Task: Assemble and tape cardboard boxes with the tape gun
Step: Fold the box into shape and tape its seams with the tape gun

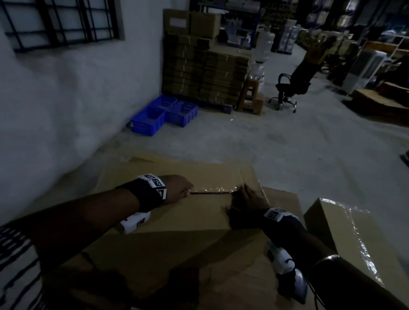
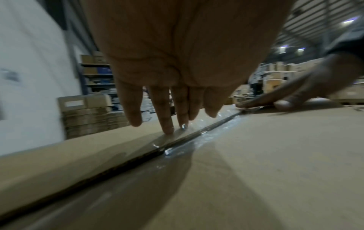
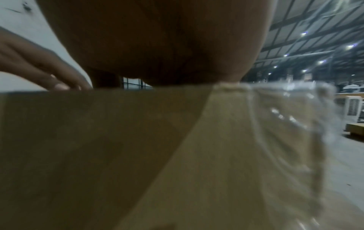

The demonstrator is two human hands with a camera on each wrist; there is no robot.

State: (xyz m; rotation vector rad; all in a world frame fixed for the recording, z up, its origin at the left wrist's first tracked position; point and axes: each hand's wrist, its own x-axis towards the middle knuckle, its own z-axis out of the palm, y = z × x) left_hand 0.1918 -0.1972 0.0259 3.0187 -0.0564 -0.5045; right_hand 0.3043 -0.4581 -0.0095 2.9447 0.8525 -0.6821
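Note:
A large brown cardboard box lies in front of me with its top flaps folded down. Clear tape runs along the middle seam between my hands. My left hand presses straight fingers on the far flap beside the taped seam. My right hand lies flat on the tape near the box's right edge, also seen as a flat hand in the left wrist view. Its palm rests on the box top, where wrinkled tape runs over the edge. No tape gun is in view.
A second taped box stands close on the right. Beyond are blue crates, a stack of flat cartons, a wooden stool and an office chair. A white wall is on the left.

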